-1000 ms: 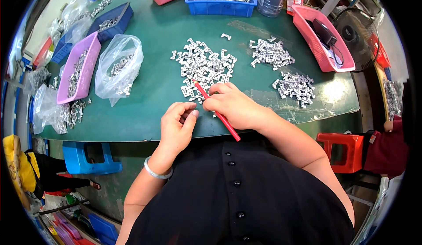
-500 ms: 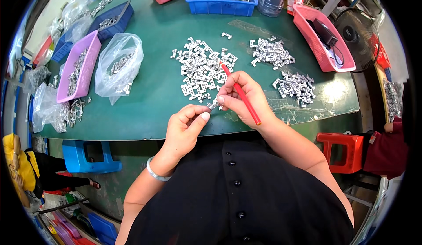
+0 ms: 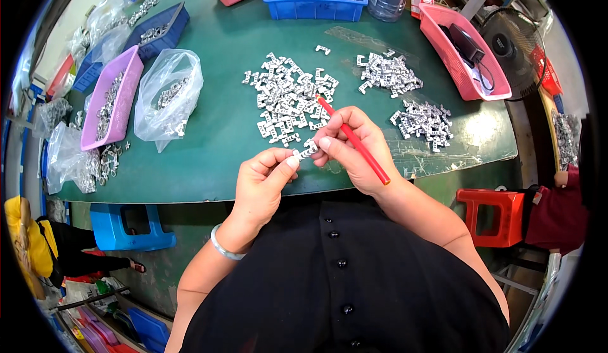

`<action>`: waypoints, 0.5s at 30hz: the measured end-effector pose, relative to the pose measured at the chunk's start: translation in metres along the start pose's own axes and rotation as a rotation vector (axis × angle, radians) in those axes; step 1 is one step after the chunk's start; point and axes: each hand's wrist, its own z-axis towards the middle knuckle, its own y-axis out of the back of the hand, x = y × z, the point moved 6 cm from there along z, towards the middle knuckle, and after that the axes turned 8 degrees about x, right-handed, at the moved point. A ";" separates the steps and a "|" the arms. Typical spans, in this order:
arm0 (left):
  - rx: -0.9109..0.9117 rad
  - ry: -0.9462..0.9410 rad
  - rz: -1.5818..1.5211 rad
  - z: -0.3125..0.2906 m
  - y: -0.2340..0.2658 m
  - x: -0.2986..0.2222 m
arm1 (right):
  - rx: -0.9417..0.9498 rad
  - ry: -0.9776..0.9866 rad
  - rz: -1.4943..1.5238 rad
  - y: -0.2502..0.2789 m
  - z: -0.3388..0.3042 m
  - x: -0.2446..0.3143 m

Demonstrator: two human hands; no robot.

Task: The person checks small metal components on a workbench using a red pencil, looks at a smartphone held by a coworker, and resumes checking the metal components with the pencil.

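Near the table's front edge, my left hand (image 3: 259, 181) pinches one end of a small silvery metal part (image 3: 306, 151) with dark markings. The fingertips of my right hand (image 3: 356, 139) meet the part's other end. A red pencil (image 3: 372, 161) lies across that right hand, held in its fingers and slanting from the upper left to the lower right. Just beyond my hands spreads a large pile of similar metal parts (image 3: 286, 100). Two smaller piles lie to the right, an upper one (image 3: 389, 74) and a lower one (image 3: 423, 124). A single part (image 3: 323, 50) sits apart behind them.
A clear plastic bag (image 3: 166, 103) and a pink basket (image 3: 114, 100) with metal pieces stand at the left of the green table (image 3: 215, 157). At the back is a blue bin (image 3: 316, 10) of curved metal pieces. Right, a pink basket (image 3: 443, 55) stands near a fan (image 3: 510, 52).
The metal part between my fingers has turned, so its marked face shows more. My right hand and the pencil have shifted slightly right and down; my left hand has moved slightly left.
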 end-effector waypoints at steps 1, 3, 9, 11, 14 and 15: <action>-0.001 0.001 -0.012 0.000 0.000 0.000 | 0.016 0.019 0.003 0.002 0.000 -0.001; -0.002 0.003 -0.025 0.000 0.000 0.000 | 0.032 0.038 0.007 0.003 -0.001 -0.001; -0.016 -0.002 -0.042 0.001 0.002 -0.001 | 0.049 -0.010 0.029 0.001 -0.004 -0.001; -0.011 -0.012 -0.019 0.001 0.001 -0.003 | 0.057 -0.002 0.031 0.001 -0.004 -0.002; -0.018 -0.020 -0.002 0.000 0.001 -0.004 | 0.066 0.001 0.027 0.000 -0.003 -0.002; -0.018 -0.020 -0.002 0.000 0.000 -0.004 | 0.065 0.001 0.027 0.000 -0.003 -0.002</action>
